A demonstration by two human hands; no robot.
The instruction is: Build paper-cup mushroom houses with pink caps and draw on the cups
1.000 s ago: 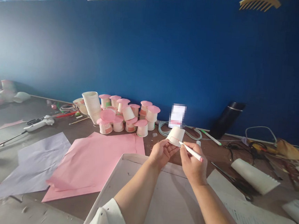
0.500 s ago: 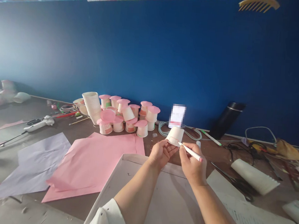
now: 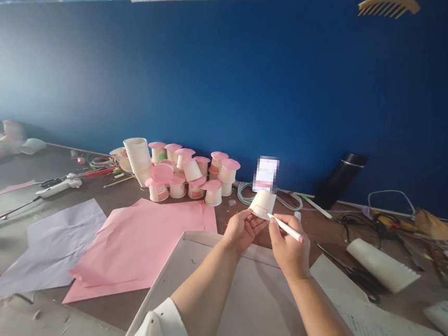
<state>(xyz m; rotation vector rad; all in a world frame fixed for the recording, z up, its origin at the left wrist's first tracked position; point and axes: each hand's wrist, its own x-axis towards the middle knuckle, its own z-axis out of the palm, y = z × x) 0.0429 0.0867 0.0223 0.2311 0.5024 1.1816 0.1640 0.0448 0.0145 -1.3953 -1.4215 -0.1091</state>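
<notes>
My left hand (image 3: 243,230) is closed round the lower edge of an upside-down white paper cup (image 3: 264,203), which tilts a little. Faint pink lines in the shape of a box show on the cup's side. My right hand (image 3: 290,249) pinches a white marker pen (image 3: 288,228) with a pink end, its tip touching the cup near those lines. Both forearms reach over a shallow white box lid (image 3: 214,277). Behind the cup stands a pixelated white upright screen or card (image 3: 266,172).
Left of my hands are pink-topped paper cups (image 3: 196,187), a stack of cups (image 3: 136,158), pink paper (image 3: 139,244) and lilac paper (image 3: 58,242). To the right lie scissors (image 3: 359,278), another cup stack (image 3: 382,264), a green-tipped marker (image 3: 318,207) and a leaning black flask (image 3: 340,181).
Almost nothing differs. Both hands keep their hold on the cup and the marker pen, with the pen tip still against the cup.
</notes>
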